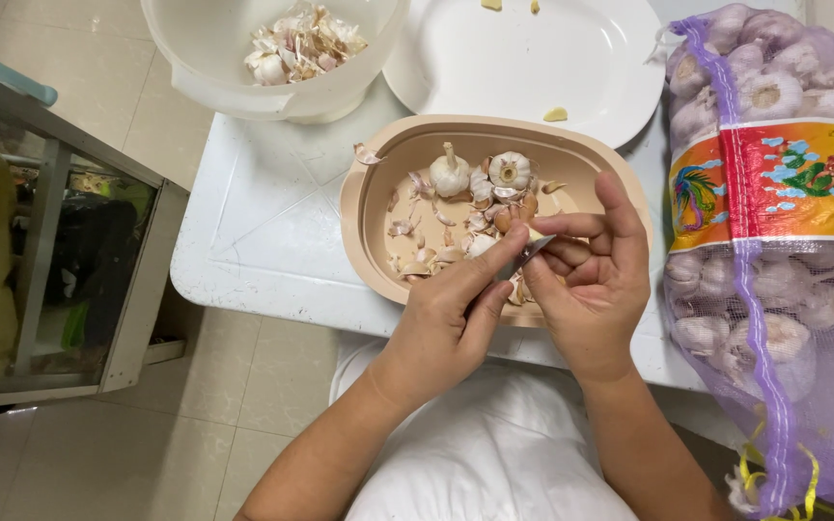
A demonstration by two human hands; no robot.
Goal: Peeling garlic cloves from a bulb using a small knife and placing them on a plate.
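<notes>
Left hand (446, 323): fingers pressed together around a small knife (530, 253), thumb and forefinger pinching near its blade, which points toward the other hand.
Right hand (591, 289): fingers curled inward, pinching a garlic clove (536, 234) against the blade; the clove is mostly hidden by the fingertips.
Place: both hands hover over the near rim of the tan oval basin (371, 207) on the white table (263, 222).
Basin contents: whole garlic bulbs (450, 174), loose cloves and papery skins.
Behind: a white bowl (195, 58) holding garlic skins (301, 43), and just beside it a white plate (523, 68) with a few peeled pieces.
Right side: a purple mesh sack of garlic (774, 289), touching the table edge.
</notes>
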